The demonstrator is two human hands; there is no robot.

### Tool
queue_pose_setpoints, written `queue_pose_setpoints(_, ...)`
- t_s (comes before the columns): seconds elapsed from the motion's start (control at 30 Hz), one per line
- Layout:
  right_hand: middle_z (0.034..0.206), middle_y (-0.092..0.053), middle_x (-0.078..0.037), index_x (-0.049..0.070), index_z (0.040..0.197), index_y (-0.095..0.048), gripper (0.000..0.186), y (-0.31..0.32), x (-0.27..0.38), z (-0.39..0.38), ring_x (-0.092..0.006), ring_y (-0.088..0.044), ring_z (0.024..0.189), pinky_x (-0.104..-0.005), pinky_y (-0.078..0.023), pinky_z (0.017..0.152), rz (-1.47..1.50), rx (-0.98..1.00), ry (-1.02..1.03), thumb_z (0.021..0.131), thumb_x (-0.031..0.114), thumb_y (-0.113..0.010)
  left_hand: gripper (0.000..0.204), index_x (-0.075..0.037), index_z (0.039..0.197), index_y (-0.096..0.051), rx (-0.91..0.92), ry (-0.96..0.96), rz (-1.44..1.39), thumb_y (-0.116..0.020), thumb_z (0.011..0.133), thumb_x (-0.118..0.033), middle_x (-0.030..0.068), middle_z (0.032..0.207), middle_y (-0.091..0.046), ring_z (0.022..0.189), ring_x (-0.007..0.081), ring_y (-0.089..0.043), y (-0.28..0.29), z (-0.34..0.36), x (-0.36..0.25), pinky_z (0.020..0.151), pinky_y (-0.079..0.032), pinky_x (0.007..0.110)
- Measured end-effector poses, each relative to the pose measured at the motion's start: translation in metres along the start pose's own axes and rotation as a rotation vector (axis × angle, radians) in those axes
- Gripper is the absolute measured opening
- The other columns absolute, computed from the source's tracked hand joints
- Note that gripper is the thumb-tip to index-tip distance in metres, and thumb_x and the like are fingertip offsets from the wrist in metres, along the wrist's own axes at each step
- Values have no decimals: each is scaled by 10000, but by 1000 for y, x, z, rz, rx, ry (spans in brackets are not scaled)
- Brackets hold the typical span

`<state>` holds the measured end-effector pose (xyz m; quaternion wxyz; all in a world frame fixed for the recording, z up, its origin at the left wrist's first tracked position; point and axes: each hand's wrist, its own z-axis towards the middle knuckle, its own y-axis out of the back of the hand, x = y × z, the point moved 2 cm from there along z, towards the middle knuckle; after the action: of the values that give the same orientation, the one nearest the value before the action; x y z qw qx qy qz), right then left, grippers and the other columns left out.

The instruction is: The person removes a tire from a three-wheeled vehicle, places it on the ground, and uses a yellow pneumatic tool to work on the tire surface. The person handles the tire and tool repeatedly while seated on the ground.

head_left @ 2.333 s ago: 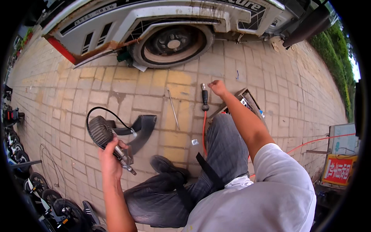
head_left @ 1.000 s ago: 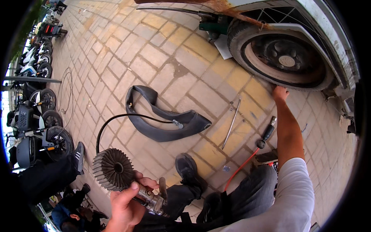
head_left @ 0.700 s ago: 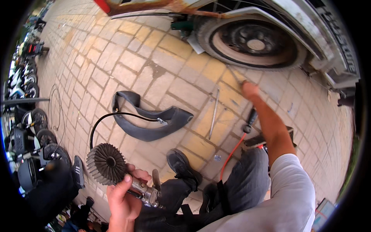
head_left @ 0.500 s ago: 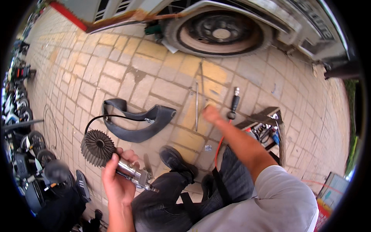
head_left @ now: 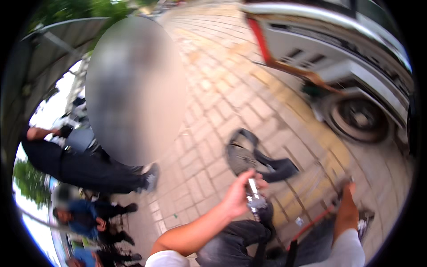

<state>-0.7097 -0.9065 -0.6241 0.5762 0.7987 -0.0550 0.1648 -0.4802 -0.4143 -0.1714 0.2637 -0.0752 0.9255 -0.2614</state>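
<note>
My left hand (head_left: 236, 196) is wrapped round a silver air tool (head_left: 255, 198). A dark ribbed round wheel (head_left: 239, 156) sits at the tool's far end. Just beyond it, a black rubber inner tube (head_left: 284, 170) lies on the paving, partly hidden behind the wheel and my fingers. My right hand (head_left: 350, 190) is low at the right, beside the black handle (head_left: 341, 192) on the end of a red hose (head_left: 313, 221). Motion smears its fingers, so whether they grip the handle does not show.
A white vehicle (head_left: 320, 51) with a wheel (head_left: 359, 115) stands at the right. A standing person in dark trousers (head_left: 95, 171) is at the left, near a large blurred patch. People sit farther down the left side. Brick paving (head_left: 195, 133) spreads between.
The view has swung to the left, bringing people into sight. My left hand keeps the air tool, its wheel now over the inner tube. My right hand has shifted from the metal rods toward the black handle.
</note>
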Motion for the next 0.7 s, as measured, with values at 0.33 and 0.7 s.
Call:
queue_pose_setpoints(0.33, 971, -620, -108, -72, 1159, -559, 331, 55, 156, -174, -182, -557, 892, -337, -469, 820, 750, 301, 581, 974, 201, -524, 287, -122, 826, -590, 111, -144, -160, -611, 936, -386, 65, 776, -665, 899, 257, -662, -5, 12, -1, 803, -560, 420)
queue_pose_setpoints(0.7, 748, -558, 10, 25, 1057, -576, 177, 216, 235, -393, -76, -537, 664, -243, -446, 592, 1109, 892, 598, 966, 175, -551, 284, -119, 781, -515, 282, -354, -91, -614, 932, -339, 54, 619, -525, 557, 212, -564, -111, 34, -19, 545, -490, 362)
